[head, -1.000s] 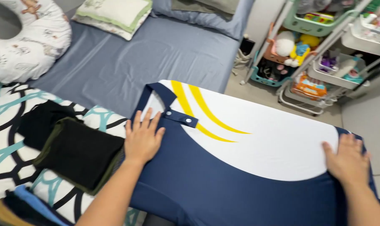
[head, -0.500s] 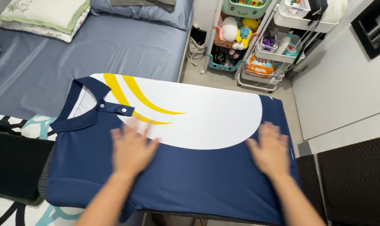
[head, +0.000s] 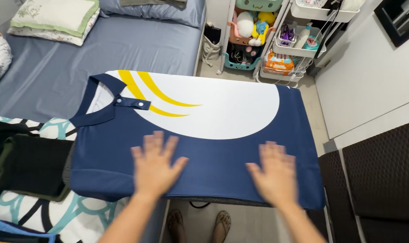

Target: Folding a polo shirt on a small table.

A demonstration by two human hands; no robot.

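Note:
A navy and white polo shirt (head: 213, 112) with yellow curved stripes lies flat on a board, its collar to the left. My left hand (head: 156, 164) rests palm down on the navy part near the front edge, fingers spread. My right hand (head: 273, 173) lies flat on the navy part further right, fingers apart too. Neither hand grips the cloth. Both hands are a little blurred.
Folded dark clothes (head: 26, 164) lie on a patterned blanket (head: 42, 211) at the left. A bed with a blue-grey sheet (head: 101, 49) and a pillow (head: 56, 18) is behind. A trolley of toys and bottles (head: 281, 45) stands at the back right. My feet (head: 197, 222) show below the board.
Both hands have slid over the shirt toward its near edge. The left hand left the collar area and the right hand moved in from the hem; the view has shifted right.

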